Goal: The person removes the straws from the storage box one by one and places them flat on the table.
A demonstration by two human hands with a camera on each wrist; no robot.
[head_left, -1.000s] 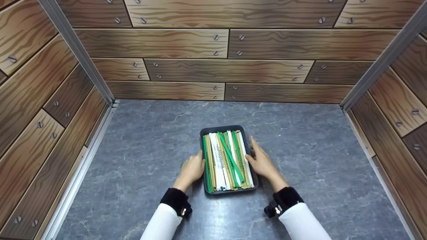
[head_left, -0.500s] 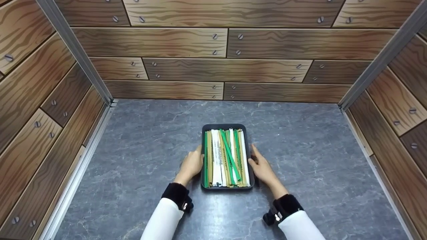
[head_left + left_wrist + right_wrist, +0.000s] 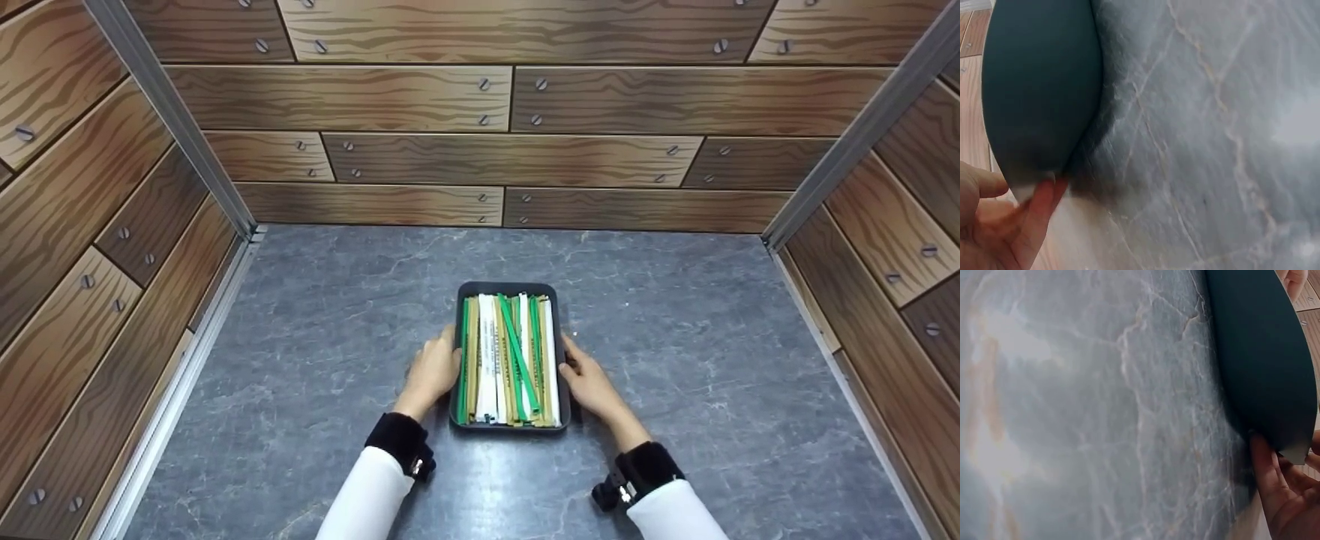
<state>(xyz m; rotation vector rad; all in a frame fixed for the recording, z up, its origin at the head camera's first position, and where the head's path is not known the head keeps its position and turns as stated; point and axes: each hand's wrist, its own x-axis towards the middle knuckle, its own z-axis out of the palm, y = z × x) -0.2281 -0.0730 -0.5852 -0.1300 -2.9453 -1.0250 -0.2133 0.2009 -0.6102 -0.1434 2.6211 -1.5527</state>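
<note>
Gripping a black rectangular tray with left hand at nine o'clock and right hand at three. Located toward six o'clock over the marbled tabletop, and packed with stick packets. Best kept level, pressing evenly from both sides, to avoid shifting the slanting green packet on top. Marked with dark lettering, too small to read.
</note>
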